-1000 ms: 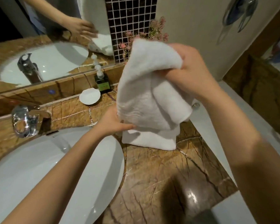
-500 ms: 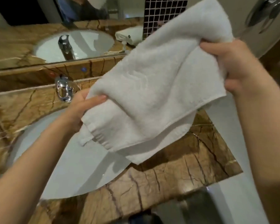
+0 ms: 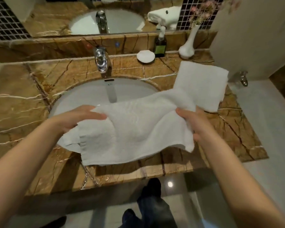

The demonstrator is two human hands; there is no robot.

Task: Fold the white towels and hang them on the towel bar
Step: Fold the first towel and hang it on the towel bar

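Head view: the left hand (image 3: 77, 119) has a closed grip on one end of a white towel (image 3: 135, 129), thumb on top, the other fingers tucked under the cloth. The right hand (image 3: 192, 124) grips the opposite end the same way. The towel hangs slack between them, above the near half of the sink basin (image 3: 82, 96) and the worktop's (image 3: 23, 104) front edge.

Risks, as I judge them: a loose flap droops below the left grip, so a fold started now would likely come out crooked. The sagging middle could dip into the basin and pick up any water there. The towel's far right part overlaps a folded towel (image 3: 202, 83) near the worktop's right edge; a tug might drag that towel askew or off the edge. A high sweep toward the back edge could clip the tap (image 3: 101, 61), soap dish (image 3: 146, 56), pump bottle (image 3: 160, 45) or vase (image 3: 187, 45).

Hidden: the fingers under the cloth, the basin's near half, and the folded towel's near left corner. Whether the two towels touch is unclear. No towel bar is in sight; the chrome fitting (image 3: 243, 78) beyond the right edge is too small to identify.
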